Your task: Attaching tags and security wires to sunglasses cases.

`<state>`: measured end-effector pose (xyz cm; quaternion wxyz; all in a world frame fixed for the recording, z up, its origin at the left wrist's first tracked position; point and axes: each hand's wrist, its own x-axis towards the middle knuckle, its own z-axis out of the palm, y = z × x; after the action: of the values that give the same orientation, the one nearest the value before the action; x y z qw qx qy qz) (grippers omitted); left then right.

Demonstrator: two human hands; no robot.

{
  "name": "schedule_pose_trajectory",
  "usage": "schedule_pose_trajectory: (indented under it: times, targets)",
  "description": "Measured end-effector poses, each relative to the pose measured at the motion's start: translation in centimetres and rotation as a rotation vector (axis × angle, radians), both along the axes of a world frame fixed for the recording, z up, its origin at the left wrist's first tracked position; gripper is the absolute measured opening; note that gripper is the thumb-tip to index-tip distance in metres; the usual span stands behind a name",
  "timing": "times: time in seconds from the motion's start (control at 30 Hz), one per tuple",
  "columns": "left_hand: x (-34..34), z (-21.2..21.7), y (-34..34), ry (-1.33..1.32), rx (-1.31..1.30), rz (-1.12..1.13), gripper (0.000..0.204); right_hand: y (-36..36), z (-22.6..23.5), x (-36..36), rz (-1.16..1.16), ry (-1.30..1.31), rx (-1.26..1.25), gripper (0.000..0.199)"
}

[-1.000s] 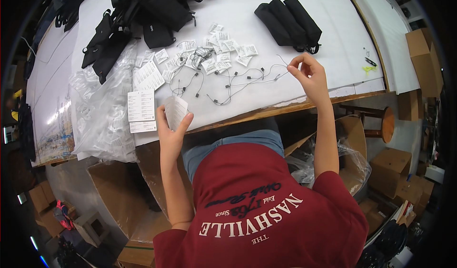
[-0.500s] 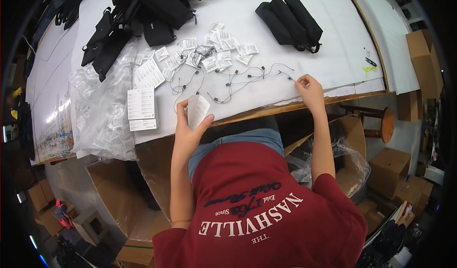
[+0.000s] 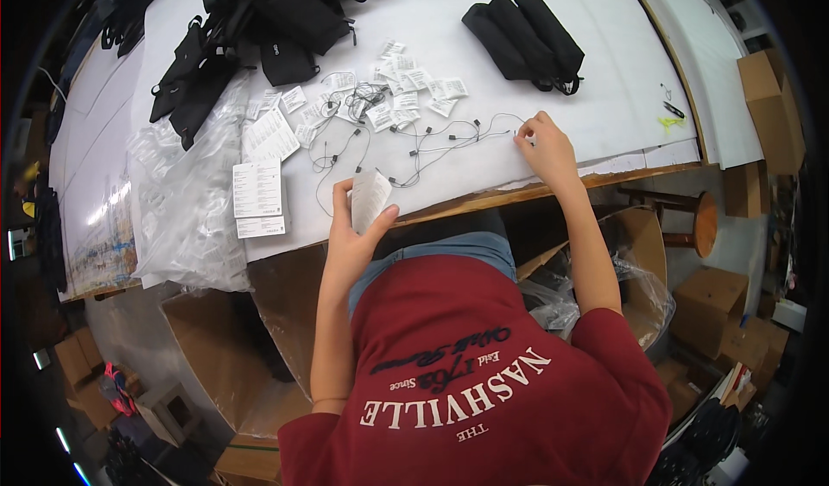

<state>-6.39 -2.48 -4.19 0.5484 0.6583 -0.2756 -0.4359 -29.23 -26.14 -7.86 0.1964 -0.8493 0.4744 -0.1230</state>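
Observation:
My left hand (image 3: 350, 242) is closed on a white printed card (image 3: 371, 199), held up at the table's near edge with thumb and fingers on its sides. To the right, my right hand (image 3: 548, 151) has its fingertips pinched at the end of a thin dark tag string (image 3: 484, 133). Several such strings with small black clasps lie loose across the table between my hands, and a tangled bunch of strings (image 3: 367, 97) sits farther back. Beside my left hand lies a stack of printed cards (image 3: 257, 188), with more cards partly under it.
Small white packets (image 3: 406, 80) are scattered behind the strings. Black pouches (image 3: 294, 11) are heaped at the far left, and several more black pouches (image 3: 525, 44) lie side by side at the far right. Clear plastic bags (image 3: 186, 218) cover the left edge. A small black cutter (image 3: 673, 110) lies at right.
My right hand has moved slightly left and away from me, onto the string's end. My left hand has shifted a little right with the card still in it.

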Motion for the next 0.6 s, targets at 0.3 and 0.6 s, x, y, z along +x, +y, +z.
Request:
schedule_pose_trajectory:
  times: [0.3, 0.6]
  targets:
    - [-2.8, 2.9, -1.8, -0.475, -0.209, 0.034, 0.019, 11.1, 8.3, 5.1, 0.140, -0.609, 0.325, 0.007]
    - [-3.1, 3.3, -1.1, -0.615, -0.283, 0.128, 0.021, 12.4, 8.6, 7.1, 0.199, -0.621, 0.215, 0.011]
